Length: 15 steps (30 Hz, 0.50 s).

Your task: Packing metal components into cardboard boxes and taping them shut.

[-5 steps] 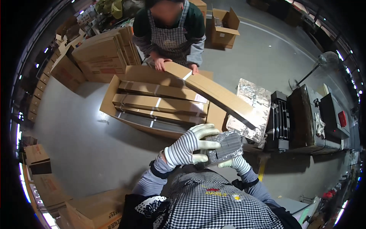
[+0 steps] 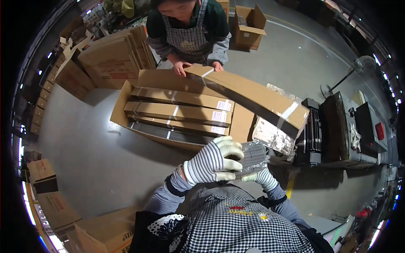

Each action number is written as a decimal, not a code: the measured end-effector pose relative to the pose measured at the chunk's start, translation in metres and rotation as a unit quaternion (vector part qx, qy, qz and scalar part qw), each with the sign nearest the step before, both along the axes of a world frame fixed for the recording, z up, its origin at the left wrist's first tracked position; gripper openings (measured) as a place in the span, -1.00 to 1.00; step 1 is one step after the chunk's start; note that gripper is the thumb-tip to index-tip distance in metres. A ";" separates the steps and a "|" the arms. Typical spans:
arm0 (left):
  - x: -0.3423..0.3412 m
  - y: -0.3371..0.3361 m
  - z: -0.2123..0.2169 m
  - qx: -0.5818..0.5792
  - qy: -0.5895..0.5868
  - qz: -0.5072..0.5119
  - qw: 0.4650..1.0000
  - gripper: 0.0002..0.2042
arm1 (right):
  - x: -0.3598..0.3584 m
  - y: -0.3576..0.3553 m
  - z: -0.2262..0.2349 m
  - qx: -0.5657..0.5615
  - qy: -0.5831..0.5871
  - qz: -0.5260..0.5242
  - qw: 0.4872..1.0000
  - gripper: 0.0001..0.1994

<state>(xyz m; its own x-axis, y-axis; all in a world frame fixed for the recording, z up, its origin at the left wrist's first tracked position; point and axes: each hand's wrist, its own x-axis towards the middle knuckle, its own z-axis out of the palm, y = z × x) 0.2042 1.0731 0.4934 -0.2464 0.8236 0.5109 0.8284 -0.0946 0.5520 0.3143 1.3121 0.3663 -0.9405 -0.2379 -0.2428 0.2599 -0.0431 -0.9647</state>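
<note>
A small grey ribbed block wrapped in clear plastic (image 2: 254,155) is held in front of my apron. My left hand (image 2: 214,161), in a striped glove with pale fingertips, curls its fingers around the block's left end. From below and the right, my right hand (image 2: 262,178) supports the block, its fingers partly hidden under it. Beyond my hands stands a large open carton (image 2: 119,110) with several long narrow boxes (image 2: 181,111) lying side by side in it. Across the table, a co-worker holds one end of another long box (image 2: 249,90), which slants over the carton.
A foil-like silver sheet (image 2: 270,137) lies under the long box's right end. Right of it are a black roller unit (image 2: 313,137) and a dark machine (image 2: 335,122). Flattened cartons (image 2: 107,59) lean at the back left; an open carton (image 2: 249,36) stands at the back.
The long box has shifted right and swung its near end over the black unit's edge. My left hand has turned slightly on the wrapped block, whose tilt has changed a little.
</note>
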 end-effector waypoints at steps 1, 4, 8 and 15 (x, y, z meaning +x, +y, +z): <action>0.004 0.001 -0.001 0.012 -0.008 0.030 0.999 -0.75 | 0.000 -0.001 -0.014 0.019 0.007 -0.022 1.000 -0.07; 0.011 0.002 -0.013 -0.041 0.060 0.138 0.988 -0.84 | -0.003 -0.008 -0.017 0.027 0.019 -0.079 0.996 -0.02; 0.011 0.017 -0.043 -0.085 0.061 0.189 0.976 -0.91 | 0.002 0.004 -0.036 0.069 0.065 -0.088 0.992 -0.11; 0.015 0.058 -0.080 0.182 -0.564 0.057 0.803 -0.89 | 0.051 0.046 -0.053 0.293 0.026 -0.086 0.952 -0.26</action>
<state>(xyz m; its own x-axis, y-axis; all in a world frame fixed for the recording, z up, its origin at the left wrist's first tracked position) 0.2196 1.1312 0.4136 -0.7848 0.6097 0.1117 -0.1656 -0.3799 0.9101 0.3649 1.3585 0.3131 -0.9675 0.0826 -0.2390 0.2494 0.4681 -0.8478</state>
